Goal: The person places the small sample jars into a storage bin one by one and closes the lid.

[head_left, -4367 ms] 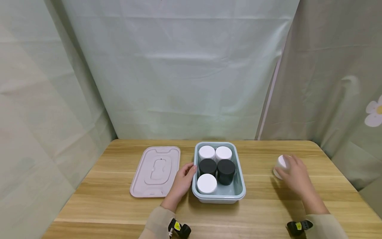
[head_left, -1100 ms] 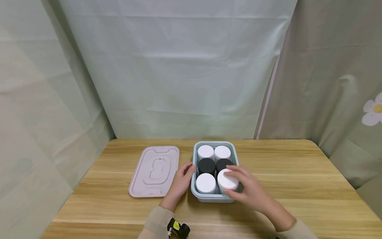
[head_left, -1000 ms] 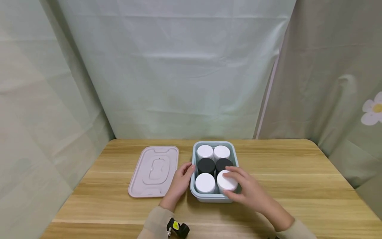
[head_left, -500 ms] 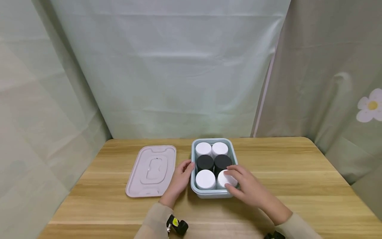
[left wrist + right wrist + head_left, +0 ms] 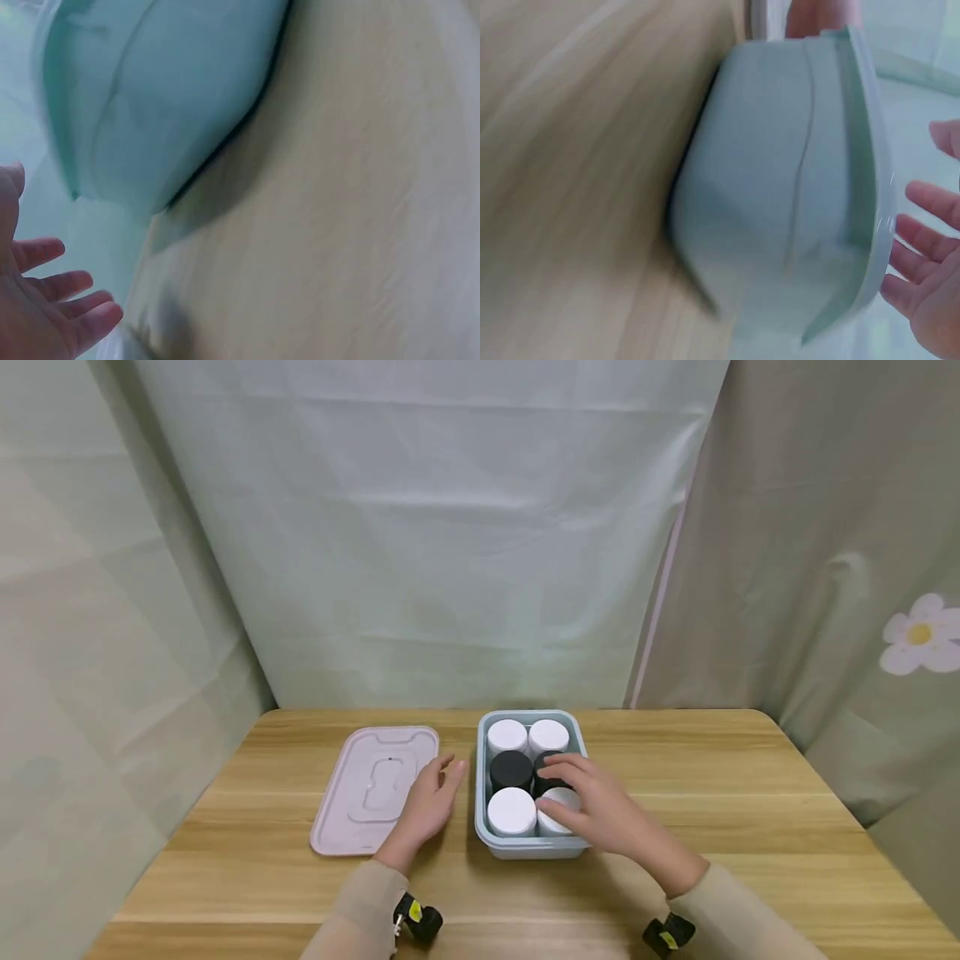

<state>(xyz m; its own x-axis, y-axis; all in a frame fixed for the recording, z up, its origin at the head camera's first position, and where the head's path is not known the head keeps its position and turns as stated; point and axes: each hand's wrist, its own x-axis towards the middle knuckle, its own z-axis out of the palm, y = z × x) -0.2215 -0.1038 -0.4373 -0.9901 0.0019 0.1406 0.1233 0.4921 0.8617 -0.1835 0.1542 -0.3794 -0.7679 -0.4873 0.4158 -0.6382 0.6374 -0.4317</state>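
Note:
A pale blue plastic box [image 5: 531, 843] stands on the table holding several white-lidded jars and two black-lidded ones, in two columns. My right hand [image 5: 606, 810] is over the box's right rim with thumb and fingers spread, partly covering the front right white jar [image 5: 553, 817] and the right black jar [image 5: 542, 770]. In the right wrist view its fingers [image 5: 922, 238] look relaxed and hold nothing. My left hand [image 5: 429, 802] is left of the box, apart from its wall, above the right edge of the pinkish lid [image 5: 375, 777]; its fingers [image 5: 64, 285] are extended and grip nothing.
The wooden table [image 5: 712, 793] runs out to the right of the box. Behind it hangs a pale cloth curtain [image 5: 450, 568], with more cloth at both sides. A camera on a black strap [image 5: 420, 920] sits at the left wrist, another camera [image 5: 669, 935] at the right.
The right hand brought a white jar from the table's right into the box's front right spot and let it go, lifting slightly. The left hand left the box's wall, moving left toward the lid.

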